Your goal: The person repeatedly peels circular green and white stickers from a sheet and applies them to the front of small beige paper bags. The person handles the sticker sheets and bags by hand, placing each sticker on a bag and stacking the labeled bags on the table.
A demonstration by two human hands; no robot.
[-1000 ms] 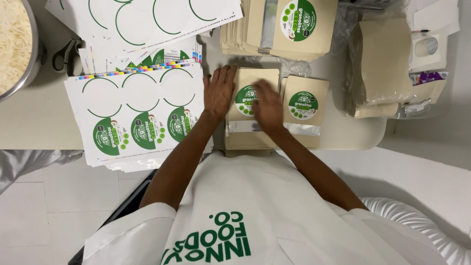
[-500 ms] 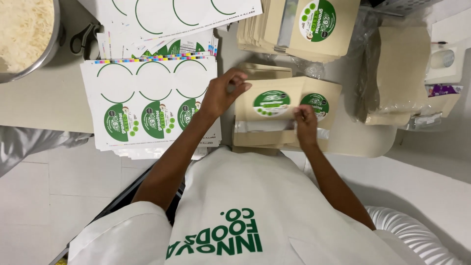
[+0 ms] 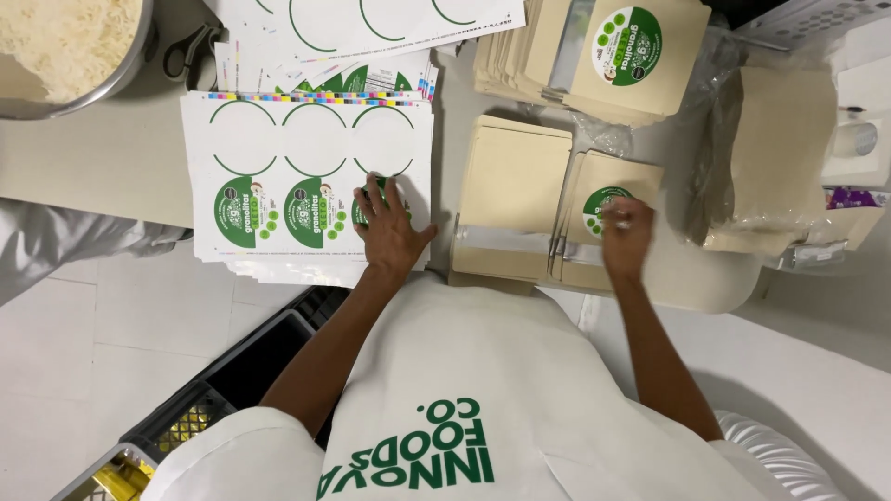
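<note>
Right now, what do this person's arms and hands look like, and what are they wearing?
Both arms are bare from the short white sleeves down. The left hand and right hand wear no gloves, and no rings or watch show. A white apron with green lettering covers the front.

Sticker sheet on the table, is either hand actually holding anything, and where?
Nothing is lifted. The left hand presses its fingertips on a round green sticker of the sticker sheet; the right hand rests flat on a labelled beige pouch.

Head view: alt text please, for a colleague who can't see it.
The left hand rests on a round green sticker on the sticker sheet, while the right hand presses a labelled tan pouch beside an unlabelled pouch.
</note>
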